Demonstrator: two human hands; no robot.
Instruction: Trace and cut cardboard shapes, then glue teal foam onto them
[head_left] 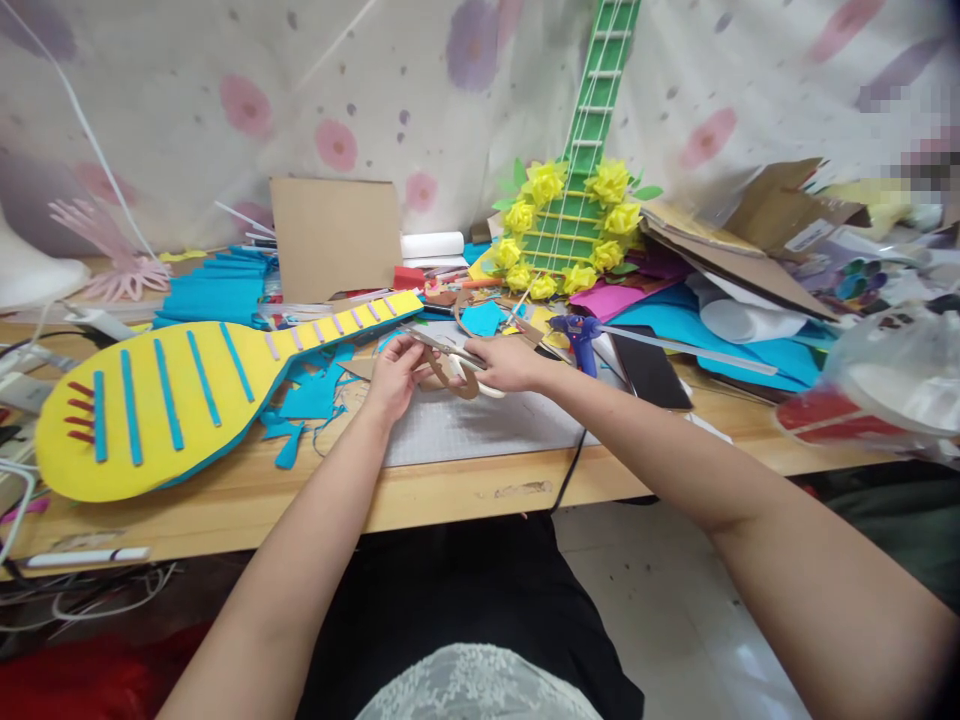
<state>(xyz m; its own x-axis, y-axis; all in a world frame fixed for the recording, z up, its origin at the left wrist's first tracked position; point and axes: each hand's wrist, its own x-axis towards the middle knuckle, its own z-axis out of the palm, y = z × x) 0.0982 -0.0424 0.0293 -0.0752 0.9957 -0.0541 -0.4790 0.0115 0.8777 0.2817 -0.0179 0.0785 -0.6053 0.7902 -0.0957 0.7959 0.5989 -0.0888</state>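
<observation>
My left hand (pixel 396 376) pinches a small curved piece of brown cardboard (pixel 466 386) above a pale cutting mat (pixel 480 435). In my right hand (pixel 508 362) is a pair of scissors (pixel 439 342), its blades pointing left toward the fingers of my left hand. The cardboard hangs just below the blades; whether they are biting into it I cannot make out. To the left lies a yellow pipa-shaped cardboard instrument (pixel 142 400) with blue strips. Blue paper scraps (pixel 311 395) are scattered between it and my left hand.
A blue glue gun (pixel 581 340) stands right of my right hand, beside a dark tablet-like slab (pixel 651 370). Behind are a green instrument with yellow flowers (pixel 562 235) and a cardboard sheet (pixel 335 240). A plastic-covered bucket (pixel 874 385) sits at the right edge.
</observation>
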